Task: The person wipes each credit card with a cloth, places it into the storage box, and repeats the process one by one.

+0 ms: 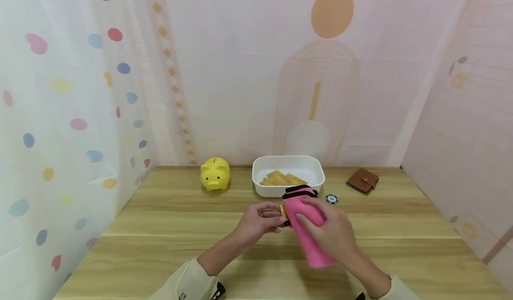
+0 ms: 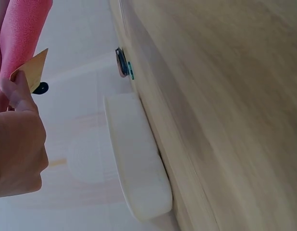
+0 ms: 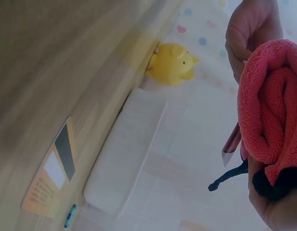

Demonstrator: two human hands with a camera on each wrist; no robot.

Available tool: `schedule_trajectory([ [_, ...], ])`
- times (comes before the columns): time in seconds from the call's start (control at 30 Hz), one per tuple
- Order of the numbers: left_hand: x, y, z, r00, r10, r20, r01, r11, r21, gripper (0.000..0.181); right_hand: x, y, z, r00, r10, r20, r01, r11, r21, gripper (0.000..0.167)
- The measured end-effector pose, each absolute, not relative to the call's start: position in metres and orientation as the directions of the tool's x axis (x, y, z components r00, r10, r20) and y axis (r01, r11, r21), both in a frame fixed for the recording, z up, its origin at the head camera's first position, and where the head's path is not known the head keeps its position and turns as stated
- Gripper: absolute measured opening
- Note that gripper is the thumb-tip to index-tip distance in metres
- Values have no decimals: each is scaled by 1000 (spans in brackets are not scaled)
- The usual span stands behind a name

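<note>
My left hand (image 1: pixel 256 225) pinches a gold card (image 2: pixel 35 71) between thumb and fingers, right beside the pink cloth. A folded pink fleece cloth (image 1: pixel 303 211) with black edging is gripped in my right hand (image 1: pixel 335 232), above the table. In the right wrist view the cloth's folds (image 3: pixel 256 106) show, and a black cord (image 3: pixel 228 175) hangs from it. Another gold card (image 3: pixel 52 173) with a dark stripe appears below the hands in that view; I cannot tell whether it touches the table. The cloth hides part of the pinched card in the head view.
A white bin (image 1: pixel 288 192) holding several gold cards (image 1: pixel 280 178) stands at the table's back. The yellow piggy bank (image 1: pixel 215 174) is left of it. To its right are a poker chip (image 1: pixel 331 199) and a brown wallet (image 1: pixel 362 181). Curtains border the wooden table (image 1: pixel 168 229).
</note>
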State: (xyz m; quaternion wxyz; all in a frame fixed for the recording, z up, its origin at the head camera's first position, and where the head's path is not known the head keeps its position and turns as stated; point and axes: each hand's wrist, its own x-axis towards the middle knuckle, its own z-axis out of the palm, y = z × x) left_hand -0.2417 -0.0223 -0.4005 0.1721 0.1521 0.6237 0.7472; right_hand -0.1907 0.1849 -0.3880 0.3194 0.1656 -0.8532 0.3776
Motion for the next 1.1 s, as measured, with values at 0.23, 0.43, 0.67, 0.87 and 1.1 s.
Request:
schedule_trajectory([
  [0.23, -238, -20, -401, -883, 453, 123, 59, -152, 987, 29, -187, 180, -389, -670, -72, 738, -558, 706, -437, 39],
  [0.43, -234, -17, -400, -890, 419, 180, 136, -133, 982, 29, -188, 181, -393, -649, -50, 759, -532, 743, -406, 39],
  [0.67, -232, -16, -401, -906, 376, 194, 161, -117, 980, 25, -191, 186, -397, -651, -46, 757, -524, 749, -406, 39],
  [0.87, -232, -16, -403, -917, 348, 193, 155, -136, 979, 22, -193, 191, -398, -649, -39, 760, -507, 767, -393, 39],
  [1.1, -234, -18, -405, -922, 338, 188, 149, -138, 979, 24, -197, 199, -401, -670, -10, 742, -478, 771, -421, 41],
])
